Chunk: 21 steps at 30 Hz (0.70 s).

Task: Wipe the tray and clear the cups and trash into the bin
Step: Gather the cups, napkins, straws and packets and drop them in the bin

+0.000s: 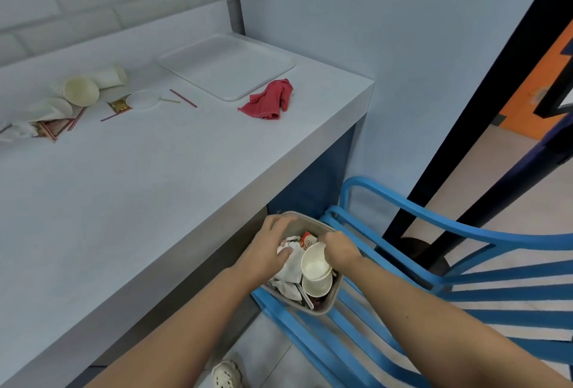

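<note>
A grey bin (336,290) stands on a blue chair below the counter's edge, holding crumpled white paper (290,266), wrappers and a paper cup (317,285). My left hand (273,245) rests on the crumpled paper inside the bin. My right hand (339,248) holds a second white paper cup (314,262) over the bin, stacked on the first. An empty white tray (226,65) lies at the counter's far right, with a red cloth (269,99) beside it. More cups (80,90), a lid (144,99), straws and wrappers lie at the far left.
The blue slatted chair (465,279) fills the lower right, next to a dark door frame (465,127). The white counter (139,186) runs along a brick wall. A white shoe (226,373) shows on the floor.
</note>
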{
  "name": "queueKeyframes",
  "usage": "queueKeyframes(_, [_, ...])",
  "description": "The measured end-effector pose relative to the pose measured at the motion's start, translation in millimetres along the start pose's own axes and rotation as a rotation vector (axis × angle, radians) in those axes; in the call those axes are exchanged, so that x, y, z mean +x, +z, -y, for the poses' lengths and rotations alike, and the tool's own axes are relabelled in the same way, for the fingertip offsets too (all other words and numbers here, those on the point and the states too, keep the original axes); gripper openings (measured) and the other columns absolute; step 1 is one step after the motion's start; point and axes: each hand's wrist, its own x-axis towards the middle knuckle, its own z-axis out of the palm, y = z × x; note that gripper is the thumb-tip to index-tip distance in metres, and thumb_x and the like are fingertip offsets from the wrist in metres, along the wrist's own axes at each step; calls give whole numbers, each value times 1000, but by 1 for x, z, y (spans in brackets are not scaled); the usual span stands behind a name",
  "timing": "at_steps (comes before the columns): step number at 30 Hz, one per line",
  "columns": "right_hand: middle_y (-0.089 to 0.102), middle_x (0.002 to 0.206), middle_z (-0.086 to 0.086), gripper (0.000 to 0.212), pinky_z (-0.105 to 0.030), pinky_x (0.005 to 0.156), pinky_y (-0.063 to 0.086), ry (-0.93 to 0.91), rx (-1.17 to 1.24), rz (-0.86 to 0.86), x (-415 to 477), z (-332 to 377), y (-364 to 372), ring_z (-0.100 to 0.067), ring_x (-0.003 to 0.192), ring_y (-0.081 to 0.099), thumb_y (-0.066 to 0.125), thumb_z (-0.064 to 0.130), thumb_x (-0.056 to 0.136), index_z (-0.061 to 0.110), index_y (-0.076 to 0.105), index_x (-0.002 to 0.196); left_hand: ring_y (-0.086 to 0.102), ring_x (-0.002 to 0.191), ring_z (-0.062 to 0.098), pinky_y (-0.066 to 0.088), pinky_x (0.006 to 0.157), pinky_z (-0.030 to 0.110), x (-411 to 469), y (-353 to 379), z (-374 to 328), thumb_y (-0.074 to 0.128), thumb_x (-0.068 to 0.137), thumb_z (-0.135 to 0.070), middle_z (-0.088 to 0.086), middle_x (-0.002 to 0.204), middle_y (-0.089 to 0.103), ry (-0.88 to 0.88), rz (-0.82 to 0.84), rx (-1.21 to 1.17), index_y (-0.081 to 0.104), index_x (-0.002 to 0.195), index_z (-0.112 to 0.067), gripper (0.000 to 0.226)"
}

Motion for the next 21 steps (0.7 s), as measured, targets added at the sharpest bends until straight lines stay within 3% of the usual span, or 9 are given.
queueKeyframes(6, [59,123,-12,43,-36,88,49,-52,-147,45,12,7,21,-29,113,58,40,-5,89,10,55,126,48,120,13,37,96,16,-5,-11,5,55,91,-19,-3,138,34,7,-68,-30,33,138,-30,53])
queueKeyframes(10, [59,122,-12,36,-36,87,49,-90,-225,71,17,17,16,-30,112,59,43,-4,89,7,57,119,46,120,14,38,97,18,-9,-14,7,55,92,-19,-2,139,34,-19,-73,-45,32,139,-28,53])
queueKeyframes(15, [56,128,-14,35,-35,89,48,-88,-290,80,20,15,21,-29,115,57,39,-3,93,3,52,125,47,120,14,39,97,19,-11,-16,6,54,93,-22,-1,140,34,-40,-87,-57,31,140,-26,53])
queueKeyframes(21, [23,149,-14,38,-33,94,48,-88,-278,77,13,11,46,-28,112,59,39,-7,93,1,50,129,47,118,13,38,94,16,-14,-19,6,55,92,-20,-1,138,34,-39,-86,-50,32,140,-26,54])
